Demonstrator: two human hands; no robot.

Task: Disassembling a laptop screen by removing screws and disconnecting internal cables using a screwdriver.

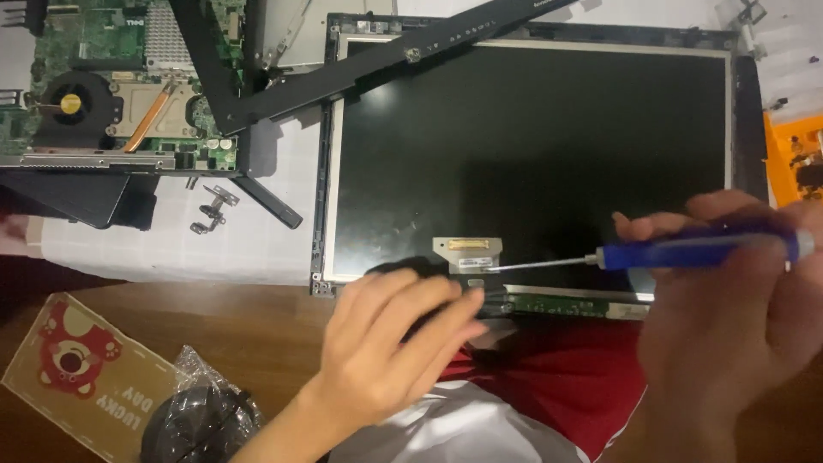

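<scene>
Right fingers (686, 225) gripping blue screwdriver (686, 251), tip at ribbon connector (467, 255), left fingers (429, 300) pressing beside it

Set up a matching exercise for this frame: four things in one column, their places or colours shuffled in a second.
1. screwdriver
2. fan
3. hinge
4. card

a. top left, on the green board
b. blue handle, in the right hand
c. bottom left, on the wooden table
d. on the white cloth, left of the panel

Pairs: 1-b, 2-a, 3-d, 4-c
</scene>
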